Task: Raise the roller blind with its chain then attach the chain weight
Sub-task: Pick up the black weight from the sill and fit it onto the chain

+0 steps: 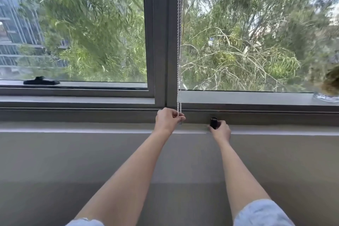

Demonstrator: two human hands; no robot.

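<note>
A white bead chain (179, 42) hangs down along the grey window post from beyond the top of the view. My left hand (167, 120) pinches the chain's lower end at sill height. A small black cylindrical chain weight (213, 122) stands upright on the ledge a little to the right of the chain. My right hand (221, 130) has its fingers around the weight's lower part. The blind itself is out of view above the frame.
The grey window frame (159, 42) splits two panes with trees outside. A black window handle (41, 80) lies on the left sill. A glass vase base with dried stems (328, 88) stands at the far right of the sill. The wall (73, 170) below is plain.
</note>
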